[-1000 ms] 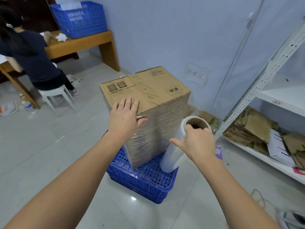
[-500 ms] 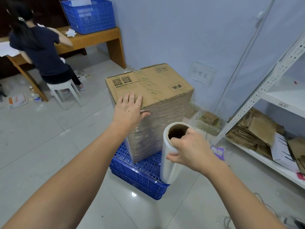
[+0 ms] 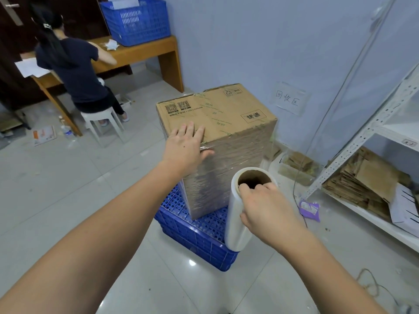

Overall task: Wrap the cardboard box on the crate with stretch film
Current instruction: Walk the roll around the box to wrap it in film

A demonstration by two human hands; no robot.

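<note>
Cardboard box upright on blue crate, toward its far-left corner. Left hand flat on top, right hand clenched around film roll. Hard pull: possible tipping or torn film.

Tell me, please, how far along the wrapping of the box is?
Done: the cardboard box on the blue crate has film around its sides. In hand: the left hand steadies the top edge while the right hand holds the stretch film roll beside it. Left: the bare top.
</note>
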